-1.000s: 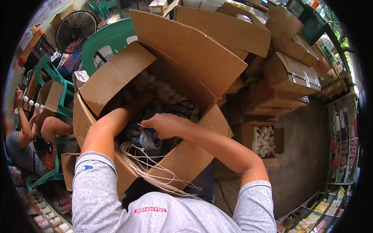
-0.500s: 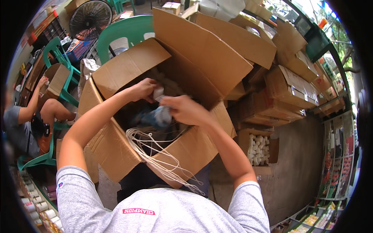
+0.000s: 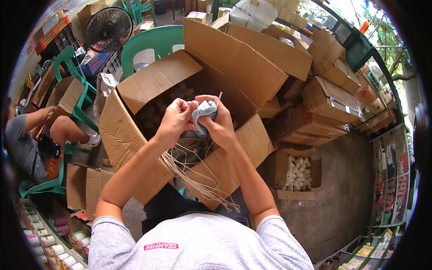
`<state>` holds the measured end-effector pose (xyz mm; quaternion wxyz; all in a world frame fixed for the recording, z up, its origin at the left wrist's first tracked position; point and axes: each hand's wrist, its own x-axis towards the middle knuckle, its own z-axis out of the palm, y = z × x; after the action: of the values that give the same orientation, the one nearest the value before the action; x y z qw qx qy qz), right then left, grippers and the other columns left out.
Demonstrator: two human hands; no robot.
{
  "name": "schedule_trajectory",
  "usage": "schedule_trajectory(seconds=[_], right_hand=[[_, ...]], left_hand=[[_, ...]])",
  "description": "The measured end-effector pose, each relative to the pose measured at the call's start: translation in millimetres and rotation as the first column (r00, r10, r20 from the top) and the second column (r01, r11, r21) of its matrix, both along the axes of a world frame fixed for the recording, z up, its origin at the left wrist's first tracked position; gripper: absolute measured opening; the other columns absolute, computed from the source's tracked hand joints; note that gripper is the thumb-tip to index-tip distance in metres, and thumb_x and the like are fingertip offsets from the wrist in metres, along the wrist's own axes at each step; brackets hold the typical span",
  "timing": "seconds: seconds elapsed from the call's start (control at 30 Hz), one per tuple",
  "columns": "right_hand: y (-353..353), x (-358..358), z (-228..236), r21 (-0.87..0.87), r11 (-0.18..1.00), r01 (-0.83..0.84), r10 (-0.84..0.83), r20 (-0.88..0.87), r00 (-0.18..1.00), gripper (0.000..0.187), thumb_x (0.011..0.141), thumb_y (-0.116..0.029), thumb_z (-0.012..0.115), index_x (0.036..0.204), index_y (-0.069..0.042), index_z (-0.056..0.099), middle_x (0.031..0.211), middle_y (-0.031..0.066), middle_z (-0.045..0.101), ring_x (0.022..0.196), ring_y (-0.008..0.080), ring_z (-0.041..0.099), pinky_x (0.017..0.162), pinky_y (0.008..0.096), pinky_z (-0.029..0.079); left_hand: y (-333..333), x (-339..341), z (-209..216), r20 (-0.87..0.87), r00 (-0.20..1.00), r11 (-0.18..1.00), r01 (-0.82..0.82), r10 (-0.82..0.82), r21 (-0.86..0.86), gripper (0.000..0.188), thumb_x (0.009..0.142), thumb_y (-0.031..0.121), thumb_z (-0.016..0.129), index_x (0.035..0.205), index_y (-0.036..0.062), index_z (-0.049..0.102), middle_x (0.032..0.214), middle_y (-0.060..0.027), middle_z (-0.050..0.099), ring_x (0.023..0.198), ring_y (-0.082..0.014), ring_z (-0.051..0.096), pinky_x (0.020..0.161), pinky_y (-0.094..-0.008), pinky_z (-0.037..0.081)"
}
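Note:
Over the open top of a large cardboard box (image 3: 130,153), my two hands meet. My right hand (image 3: 219,123) is closed round a blue-and-white cloth (image 3: 204,110), its thumb pressed into the folds. Against the cloth's left side, my left hand (image 3: 173,119) is closed with fingers pinched on a small white piece, mostly hidden by fingers and cloth. A thin pale tip (image 3: 220,95) sticks up beyond the right fingers. Inside the box, shaded white pieces (image 3: 182,90) lie beyond my hands. A bundle of white cords (image 3: 202,180) hangs over the box's near flap.
A smaller carton (image 3: 281,171) of white pieces sits on the floor at the right. Stacked cartons (image 3: 330,103) stand behind it. At the left, a seated person (image 3: 27,144) works by another box. A green chair (image 3: 130,49) and black fan (image 3: 108,29) stand beyond the large box.
My hands have drawn closer together and the cloth has come up out of the box, now bunched between them. The person at the left has lowered a hand to the box there.

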<state>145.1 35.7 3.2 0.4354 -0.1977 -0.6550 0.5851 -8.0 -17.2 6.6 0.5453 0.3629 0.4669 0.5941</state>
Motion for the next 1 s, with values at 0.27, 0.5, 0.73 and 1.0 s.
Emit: schedule_trajectory(seconds=[0.27,0.5,0.73,1.0], right_hand=[[0.9,5.2,-3.8,-0.402,0.916,0.003,-0.138,-0.308,0.941,0.031,0.1,-0.026,0.04,0.097,-0.006,0.064,0.075,-0.0001,0.06,0.054,0.0035,0.049,0.039,0.0192,0.03],[8.8,24.1,-4.6,-0.6,0.8,-0.007,-0.174,-0.243,0.954,0.032,0.102,-0.035,0.042,0.104,-0.008,0.061,0.074,-0.0023,0.058,0.046,0.0013,0.038,0.038,0.0182,0.024],[-9.0,11.1,-6.9,-0.785,0.531,-0.318,-0.037,-0.397,0.917,0.022,0.102,-0.033,0.042,0.097,-0.017,0.057,0.068,-0.0067,0.055,0.042,0.0,0.042,0.03,0.0146,0.027],[-37.2,-7.3,0.1,-0.389,0.815,0.429,-0.541,-0.246,0.804,0.012,0.105,-0.019,0.039,0.117,-0.017,0.041,0.092,-0.0022,0.052,0.064,0.004,0.051,0.04,0.0199,0.038]], left_hand=[[-26.0,7.2,-3.6,-0.709,0.639,0.953,0.156,-0.298,-0.261,0.048,0.089,0.02,0.069,0.129,0.0081,0.046,0.091,-0.0066,0.06,0.081,-0.0107,0.054,0.073,-0.0269,0.047],[-28.9,-7.6,4.1,-0.686,0.576,0.859,-0.055,0.444,0.51,0.022,0.078,-0.003,0.073,0.098,0.0054,0.069,0.088,-0.0138,0.065,0.078,-0.0247,0.065,0.069,-0.0329,0.052],[-20.4,17.1,22.5,-0.631,0.688,0.724,0.222,0.359,0.653,0.03,0.072,-0.01,0.071,0.096,0.0073,0.067,0.101,-0.0125,0.063,0.094,-0.0305,0.063,0.082,-0.0351,0.051],[-9.2,61.5,18.4,-0.054,0.956,0.857,-0.233,0.289,0.46,0.02,0.085,-0.008,0.066,0.085,0.0055,0.052,0.087,0.0022,0.056,0.082,-0.0033,0.052,0.072,-0.0196,0.045]])
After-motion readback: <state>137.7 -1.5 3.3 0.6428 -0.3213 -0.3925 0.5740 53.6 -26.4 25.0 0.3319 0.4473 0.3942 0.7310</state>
